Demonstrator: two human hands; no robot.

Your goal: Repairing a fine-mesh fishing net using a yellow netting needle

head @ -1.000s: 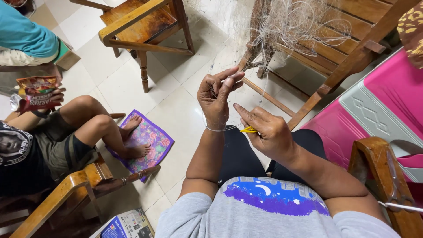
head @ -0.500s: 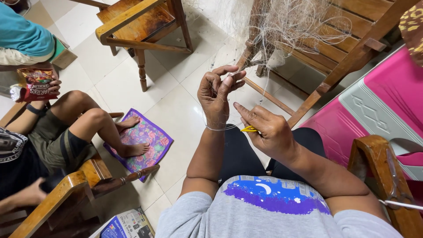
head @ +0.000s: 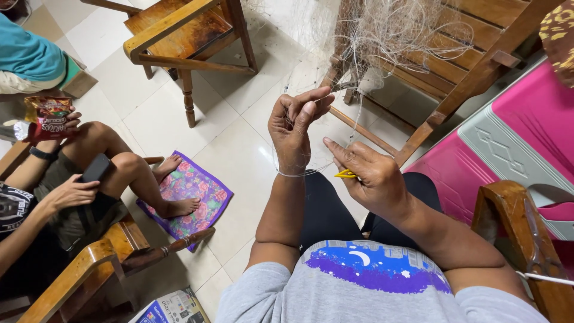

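Observation:
My left hand (head: 296, 128) is raised in front of me, its fingertips pinched on fine strands of a pale fishing net (head: 388, 33) that hangs bunched over a wooden chair (head: 478, 57) ahead. My right hand (head: 368, 173) sits just below and right of it, closed on a small yellow netting needle (head: 345, 174), index finger stretched toward the left hand. A thin line loops around my left wrist. My dark-trousered lap lies beneath both hands.
Another person sits on a wooden chair (head: 101, 263) at left, holding a red snack packet (head: 51, 113) and a phone (head: 95, 168), feet on a floral purple mat (head: 200, 191). A second wooden chair (head: 185, 30) stands beyond. A pink plastic box (head: 514, 143) is at right.
My left hand has pulled slightly down and back from the net, still pinching strands. The person at left has brought a phone onto the thigh and shifted the snack packet.

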